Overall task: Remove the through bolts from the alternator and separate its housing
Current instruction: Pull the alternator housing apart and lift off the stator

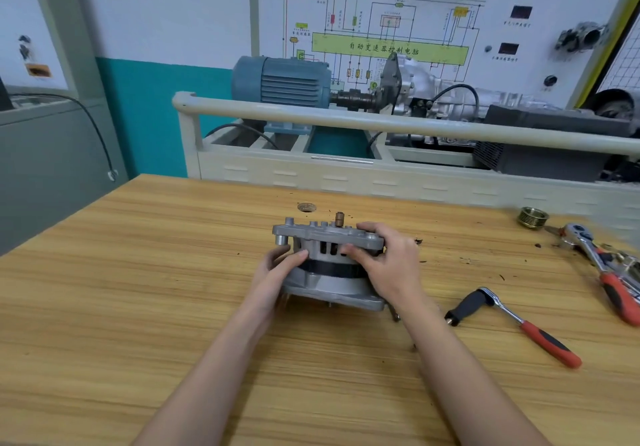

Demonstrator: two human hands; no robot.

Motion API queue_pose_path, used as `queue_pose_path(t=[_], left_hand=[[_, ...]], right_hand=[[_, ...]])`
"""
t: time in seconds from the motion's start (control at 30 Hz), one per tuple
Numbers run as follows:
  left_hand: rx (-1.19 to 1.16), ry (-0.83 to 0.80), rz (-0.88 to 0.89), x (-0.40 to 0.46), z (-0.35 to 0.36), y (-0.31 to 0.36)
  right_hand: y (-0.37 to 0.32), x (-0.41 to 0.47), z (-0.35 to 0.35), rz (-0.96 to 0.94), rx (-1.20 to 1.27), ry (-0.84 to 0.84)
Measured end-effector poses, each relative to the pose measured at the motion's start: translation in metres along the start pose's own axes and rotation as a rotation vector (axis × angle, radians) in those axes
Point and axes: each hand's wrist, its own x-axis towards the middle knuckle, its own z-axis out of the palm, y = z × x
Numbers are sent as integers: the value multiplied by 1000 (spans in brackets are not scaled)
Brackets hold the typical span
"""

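Note:
A grey metal alternator (323, 262) stands on the wooden table (138, 289), its shaft end (339, 218) pointing up. A dark band shows between its upper and lower housing halves. My left hand (277, 272) grips the left side of the body, thumb on the upper housing. My right hand (384, 262) grips the right side, fingers curled over the upper housing's rim. No through bolt is visible in either hand.
A ratchet with a red-black handle and a black socket (512, 321) lies to the right. Further right are a second red-handled ratchet (602, 265) and a grooved pulley (533, 217). A round hole (306, 207) sits in the table behind the alternator. A training bench stands behind.

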Motion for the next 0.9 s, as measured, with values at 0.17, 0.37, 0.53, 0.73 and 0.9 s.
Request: queue_pose_path(t=[0.17,0.37,0.53,0.73,0.9], left_hand=[[-39,97,-7,-2,-2,-2],[-96,171,-76,-4,3,-4],[-204,77,-83,2,5,-9],[-176,134,-76,7,14,-5],[-133,173,-45,1,21,-9]], right_hand=[[-10,-4,3,-85,-172,79],[-28,-8,8,-82,-348,141],[-42,-9,5,70,-557,45],[-52,-21,-24,3,-642,-148],[-57,-4,-37,86,-399,2]])
